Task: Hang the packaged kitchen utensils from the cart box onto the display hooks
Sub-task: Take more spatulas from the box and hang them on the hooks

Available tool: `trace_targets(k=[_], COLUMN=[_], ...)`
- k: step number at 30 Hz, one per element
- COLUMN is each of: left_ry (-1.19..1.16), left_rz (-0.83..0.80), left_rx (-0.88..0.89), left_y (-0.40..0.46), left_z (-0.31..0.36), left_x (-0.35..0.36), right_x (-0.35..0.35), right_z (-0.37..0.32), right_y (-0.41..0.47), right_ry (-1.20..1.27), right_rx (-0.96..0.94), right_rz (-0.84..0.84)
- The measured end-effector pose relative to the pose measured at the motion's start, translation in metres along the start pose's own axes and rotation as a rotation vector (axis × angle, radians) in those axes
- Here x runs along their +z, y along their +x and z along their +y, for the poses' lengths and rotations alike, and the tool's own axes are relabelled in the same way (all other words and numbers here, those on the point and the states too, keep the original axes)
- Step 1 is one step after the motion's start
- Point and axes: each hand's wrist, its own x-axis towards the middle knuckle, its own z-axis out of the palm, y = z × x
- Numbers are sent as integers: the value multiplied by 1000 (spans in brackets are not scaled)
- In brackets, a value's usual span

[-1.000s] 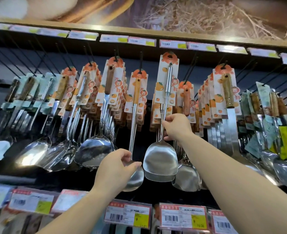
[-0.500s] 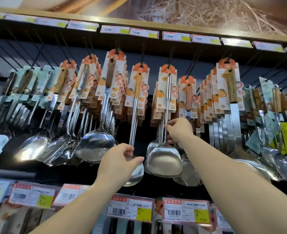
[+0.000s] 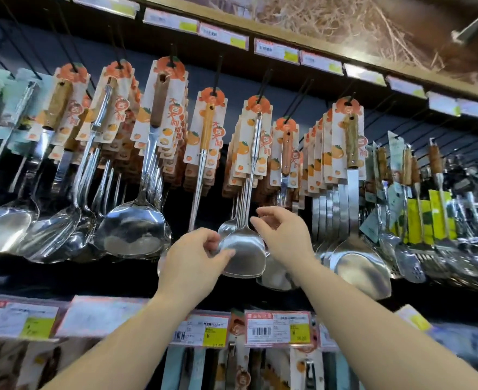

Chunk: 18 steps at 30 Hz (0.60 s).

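Left hand (image 3: 195, 257) raised to the steel spatula (image 3: 243, 254), thumb and fingertips lightly touching the left edge of its blade — fingers loosely curled, no firm grip visible. Right hand (image 3: 284, 237) just beside the shaft on the other side, fingers relaxed and spread, holding nothing. Between the two, the spatula hanging free from its display hook (image 3: 266, 80), orange-printed card (image 3: 257, 142) threaded at the front of a stack of identical packs.

Judging by this, that item already hung; hands only steadying or straightening it. Neighbouring hooks well stocked — ladles (image 3: 133, 229) to the left, wooden-handled turners (image 3: 356, 249) to the right, all on like cards. One hook left of the spatula carrying only a single slim utensil (image 3: 204, 153), so room there.

Cart box not in view, so no telling what stays inside or how many packs are left to hang. Price tags (image 3: 277, 327) lining the shelf edge below, more along the rail above.
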Motion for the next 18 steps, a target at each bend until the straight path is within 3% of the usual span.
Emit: trace_targets(k=[9,13,18], left_ry=[-92,-42,-170], left_rz=[-134,-167,-376], left_rx=[128,338,385], left_y=[-64,-114,-205], left_z=[79,154,277], left_x=[84,141,249], right_x=[-119,-224,-404], right_z=[33,73,131], right_y=[-85,-134,-219], right_ry=[46,-25,-288], right_rx=[106,214,404], right_rz=[84,144,179])
